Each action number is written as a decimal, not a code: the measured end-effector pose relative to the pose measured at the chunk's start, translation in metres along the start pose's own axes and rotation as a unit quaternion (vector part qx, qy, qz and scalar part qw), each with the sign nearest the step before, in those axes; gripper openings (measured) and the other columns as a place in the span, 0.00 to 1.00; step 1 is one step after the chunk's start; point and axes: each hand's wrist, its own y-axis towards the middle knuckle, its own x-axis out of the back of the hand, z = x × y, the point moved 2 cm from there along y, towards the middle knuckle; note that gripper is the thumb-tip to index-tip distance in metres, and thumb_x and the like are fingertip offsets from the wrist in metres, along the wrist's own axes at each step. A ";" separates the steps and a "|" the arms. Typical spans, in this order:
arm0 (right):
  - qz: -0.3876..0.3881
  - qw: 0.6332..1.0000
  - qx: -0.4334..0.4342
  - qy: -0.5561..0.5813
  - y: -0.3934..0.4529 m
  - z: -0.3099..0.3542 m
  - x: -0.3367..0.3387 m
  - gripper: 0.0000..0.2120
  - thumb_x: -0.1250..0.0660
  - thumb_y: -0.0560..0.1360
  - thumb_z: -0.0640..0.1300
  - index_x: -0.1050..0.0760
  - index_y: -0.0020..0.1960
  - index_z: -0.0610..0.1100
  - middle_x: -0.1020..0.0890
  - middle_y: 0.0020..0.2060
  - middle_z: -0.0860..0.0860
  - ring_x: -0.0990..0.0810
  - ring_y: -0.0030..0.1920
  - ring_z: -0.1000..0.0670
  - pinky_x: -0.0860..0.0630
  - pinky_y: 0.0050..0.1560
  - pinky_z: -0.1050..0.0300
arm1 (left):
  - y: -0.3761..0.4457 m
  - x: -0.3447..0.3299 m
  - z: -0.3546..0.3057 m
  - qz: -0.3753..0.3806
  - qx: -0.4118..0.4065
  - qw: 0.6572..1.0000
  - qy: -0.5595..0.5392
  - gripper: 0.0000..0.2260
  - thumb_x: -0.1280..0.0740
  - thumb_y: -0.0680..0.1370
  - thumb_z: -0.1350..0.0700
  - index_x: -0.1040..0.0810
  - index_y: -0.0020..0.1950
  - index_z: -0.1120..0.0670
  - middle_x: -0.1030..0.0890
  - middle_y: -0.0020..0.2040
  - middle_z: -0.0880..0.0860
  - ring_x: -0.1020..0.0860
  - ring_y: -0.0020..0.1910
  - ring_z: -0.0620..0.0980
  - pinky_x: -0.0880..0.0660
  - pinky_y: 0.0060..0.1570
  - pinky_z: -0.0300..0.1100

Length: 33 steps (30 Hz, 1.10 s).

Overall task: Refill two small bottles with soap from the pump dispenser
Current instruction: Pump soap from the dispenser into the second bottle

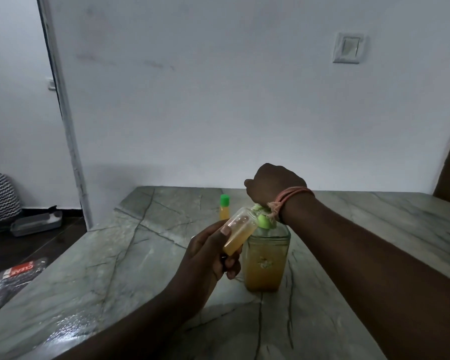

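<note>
Left hand (208, 255) fingers grip a tilted small bottle (238, 233) part-full of amber soap at the pump dispenser (266, 258), whose top the right hand (273, 185) presses, while a capped bottle (224, 210) stands behind on the surface (140, 255).

Dim, bluish light is leaving the whole view murky and grainy, a wet-looking glare is shining on the near left of the stone counter (70, 331), the wide lens is bending the door frame (63, 113) at the left edge, and both forearms are showing as dark, softly blurred shapes.
</note>
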 end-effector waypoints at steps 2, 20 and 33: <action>0.003 1.000 0.003 -0.002 0.000 0.001 0.000 0.14 0.39 0.75 0.52 0.33 0.34 0.47 0.28 0.33 0.51 0.25 0.41 0.44 0.31 0.42 0.56 | -0.001 -0.001 -0.001 0.003 -0.005 1.000 0.016 0.21 0.33 0.73 0.42 0.19 0.59 0.54 0.28 0.42 0.60 0.29 0.33 0.48 0.31 0.32 0.43; 0.033 0.998 0.043 -0.011 -0.004 0.010 0.009 0.12 0.42 0.78 0.54 0.30 0.42 0.46 0.24 0.43 0.47 0.25 0.44 0.44 0.30 0.45 0.55 | -0.004 -0.004 -0.004 -0.024 0.017 1.000 0.009 0.20 0.37 0.76 0.45 0.24 0.61 0.56 0.25 0.38 0.54 0.31 0.29 0.46 0.31 0.28 0.41; 0.029 0.999 0.028 0.005 -0.005 0.010 0.008 0.15 0.42 0.77 0.54 0.33 0.35 0.47 0.28 0.34 0.50 0.25 0.41 0.45 0.31 0.42 0.55 | -0.003 -0.002 -0.002 -0.028 0.012 0.999 0.010 0.21 0.40 0.78 0.43 0.26 0.64 0.56 0.25 0.38 0.56 0.30 0.30 0.48 0.29 0.28 0.42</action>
